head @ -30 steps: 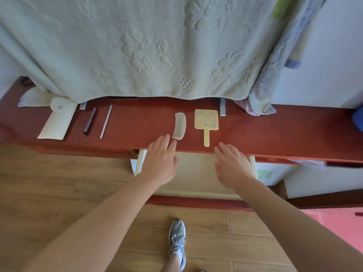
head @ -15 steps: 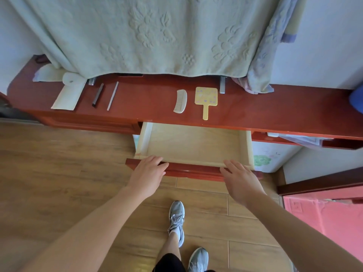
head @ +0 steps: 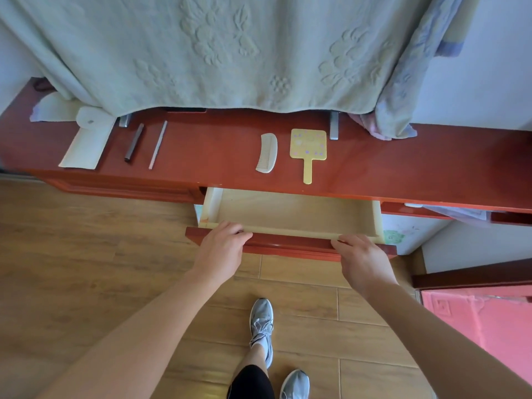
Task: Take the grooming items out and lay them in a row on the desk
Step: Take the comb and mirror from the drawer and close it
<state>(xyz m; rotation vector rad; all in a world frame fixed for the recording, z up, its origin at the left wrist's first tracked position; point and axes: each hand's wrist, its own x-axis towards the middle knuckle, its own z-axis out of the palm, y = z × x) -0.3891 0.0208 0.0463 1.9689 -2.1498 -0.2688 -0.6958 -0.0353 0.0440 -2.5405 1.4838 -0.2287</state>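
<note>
On the desk (head: 201, 156), far left: a white roll (head: 86, 139), a dark stick (head: 134, 142) and a pale stick (head: 157, 144) lay side by side, as they had a second before.
Your left hand (head: 220, 250): it gripped the drawer front (head: 290, 245); a second earlier it was up at the desk edge.
Comb (head: 267, 152): unmoved on the desk, just left of the mirror.
Mirror (head: 308, 149): unmoved, handle toward you.
Drawer (head: 293, 216): its bare floor now showed; half a second before it showed about as much.
Your right hand (head: 364, 262): fingers curled over the drawer front.
</note>
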